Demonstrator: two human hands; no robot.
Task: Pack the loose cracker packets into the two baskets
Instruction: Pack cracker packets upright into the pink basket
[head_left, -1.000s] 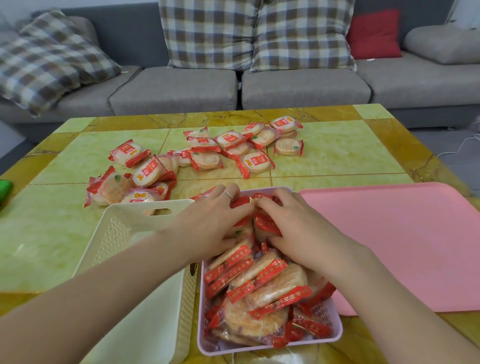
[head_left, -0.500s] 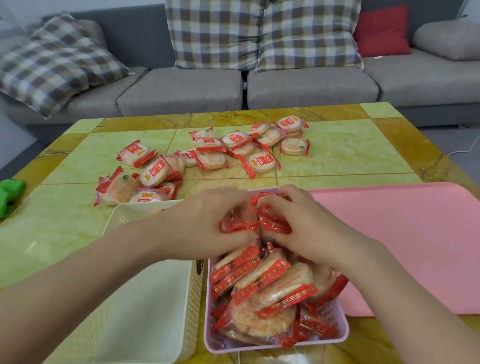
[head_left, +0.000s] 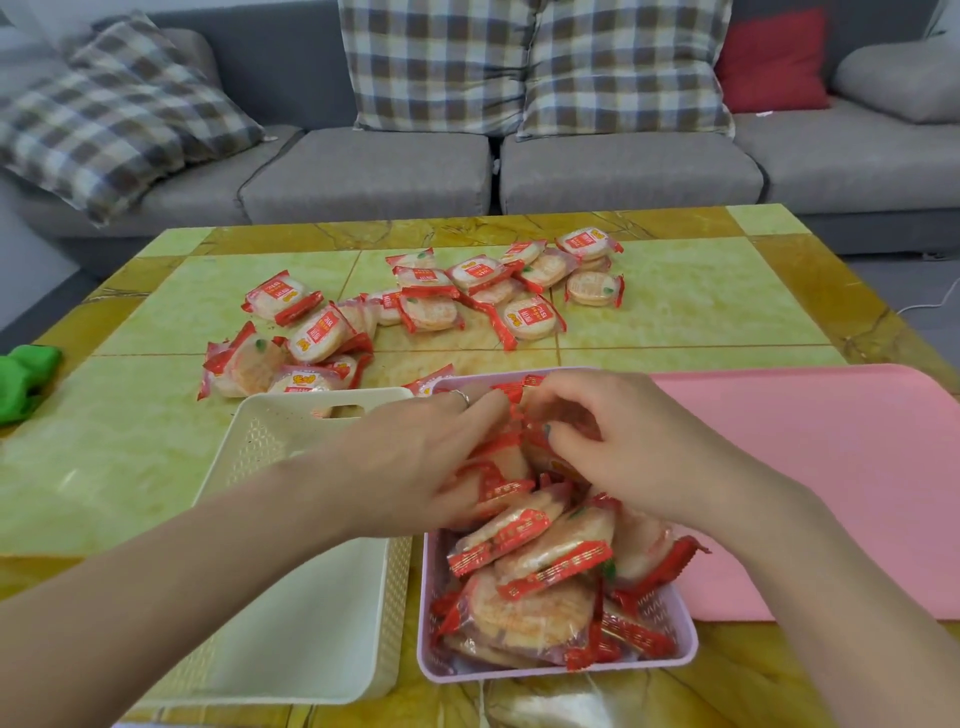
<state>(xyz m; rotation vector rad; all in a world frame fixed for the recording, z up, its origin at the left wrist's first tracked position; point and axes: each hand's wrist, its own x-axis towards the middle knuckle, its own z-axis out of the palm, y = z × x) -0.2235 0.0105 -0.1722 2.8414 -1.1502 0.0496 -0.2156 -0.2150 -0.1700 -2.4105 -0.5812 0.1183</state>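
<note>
Left hand (head_left: 415, 457): fingers curled on packets at the pink basket's 12 o'clock end — likely steadying them
Right hand (head_left: 639, 447): pinching a packet there, probably tucking it upright
Pink basket (head_left: 680, 649): nearly full
Cream basket (head_left: 311, 623): empty, at its 9 o'clock
Loose packets (head_left: 426, 301): scattered on the surface at 12 o'clock — still unpacked

Two baskets (head_left: 311, 597) (head_left: 675, 618), two hands (head_left: 415, 467) (head_left: 639, 447) (four plaid-or-plain cushions (head_left: 441, 62)).

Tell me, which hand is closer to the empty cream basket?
Left. The left hand reaches over the cream basket's right edge into the purple basket; the right hand sits farther right, over the purple basket's packets.
</note>
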